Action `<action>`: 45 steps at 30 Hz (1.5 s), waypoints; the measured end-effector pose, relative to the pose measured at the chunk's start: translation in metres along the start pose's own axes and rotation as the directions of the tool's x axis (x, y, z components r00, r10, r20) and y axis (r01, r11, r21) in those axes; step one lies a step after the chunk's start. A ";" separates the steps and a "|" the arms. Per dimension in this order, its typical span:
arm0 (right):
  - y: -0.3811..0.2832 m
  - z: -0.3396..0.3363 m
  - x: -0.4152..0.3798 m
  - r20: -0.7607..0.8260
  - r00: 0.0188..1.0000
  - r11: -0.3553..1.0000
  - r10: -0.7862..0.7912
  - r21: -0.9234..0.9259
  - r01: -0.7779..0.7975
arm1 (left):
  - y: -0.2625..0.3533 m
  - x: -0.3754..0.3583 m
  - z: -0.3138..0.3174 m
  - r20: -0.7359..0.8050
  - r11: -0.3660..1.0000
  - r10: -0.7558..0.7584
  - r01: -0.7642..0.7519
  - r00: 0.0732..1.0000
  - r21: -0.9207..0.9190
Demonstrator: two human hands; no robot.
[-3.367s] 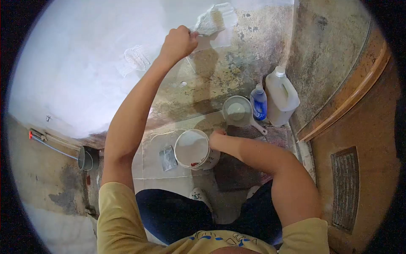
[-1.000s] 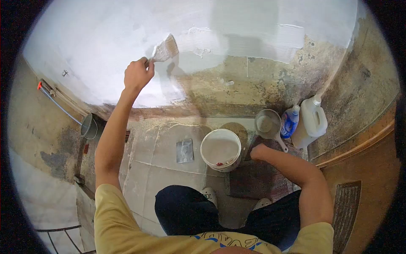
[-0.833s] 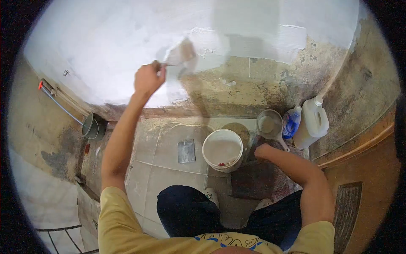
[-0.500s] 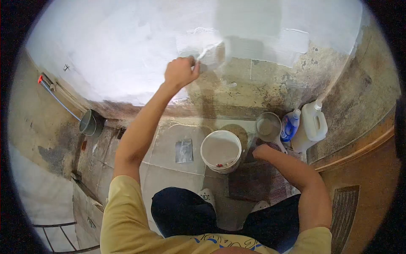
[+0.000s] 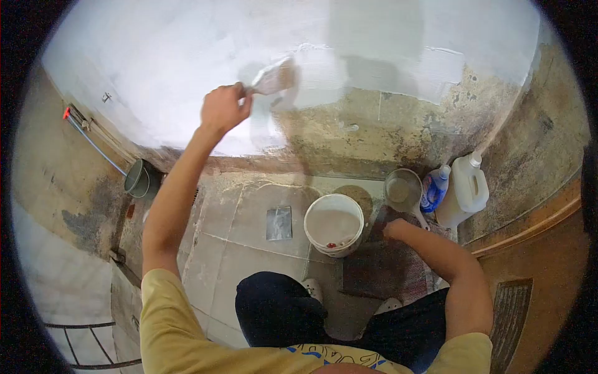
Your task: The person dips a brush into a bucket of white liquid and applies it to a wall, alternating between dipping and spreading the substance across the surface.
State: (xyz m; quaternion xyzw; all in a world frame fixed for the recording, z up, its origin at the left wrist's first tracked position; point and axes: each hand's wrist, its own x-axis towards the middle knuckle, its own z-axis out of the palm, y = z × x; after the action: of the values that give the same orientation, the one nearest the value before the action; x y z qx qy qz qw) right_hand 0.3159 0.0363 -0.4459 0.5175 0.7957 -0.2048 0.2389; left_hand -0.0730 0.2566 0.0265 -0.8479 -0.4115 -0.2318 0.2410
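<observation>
My left hand [image 5: 224, 111] is closed round a putty knife [image 5: 275, 77], its wide blade against the wall [image 5: 180, 75]. White paste lines one edge of the blade. Fresh white coating covers the upper wall, while bare stained plaster shows below and to the right. My right hand [image 5: 392, 229] hangs low beside a white bucket [image 5: 334, 248]; its fingers are lost in shadow. Inside the bucket is pale material, with a small red item near the front rim.
A flat grey plate [image 5: 279, 223] lies on the tiled floor left of the bucket. To the right stand a handled dipper [image 5: 402, 190], a blue bottle [image 5: 435, 189] and a whitish jug [image 5: 463, 191]. A dark pail [image 5: 142, 179] sits at the left wall.
My left hand has moved left along the wall with the putty knife. The view has shifted slightly; my right hand stays beside the bucket.
</observation>
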 end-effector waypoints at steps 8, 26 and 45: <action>-0.034 -0.106 -0.076 0.034 0.999 0.998 -0.034 -0.053 0.036 | 0.086 0.064 0.017 -0.003 0.950 -0.024 0.022 1.000 -0.313; -0.016 -0.066 -0.082 0.185 0.979 0.995 0.085 -0.075 -0.072 | -0.111 -0.048 0.010 0.023 0.918 -0.396 0.395 0.918 0.035; -0.041 -0.121 -0.102 0.345 0.905 0.968 0.250 -0.051 -0.248 | 0.121 0.076 0.015 0.048 0.943 0.033 -0.015 0.998 -0.334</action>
State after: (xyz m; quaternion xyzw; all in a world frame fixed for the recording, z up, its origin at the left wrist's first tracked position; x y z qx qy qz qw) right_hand 0.2940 0.0157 -0.2855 0.5694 0.6689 -0.2589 0.4017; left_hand 0.0702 0.2437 0.0336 -0.8873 -0.3622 -0.2722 0.0860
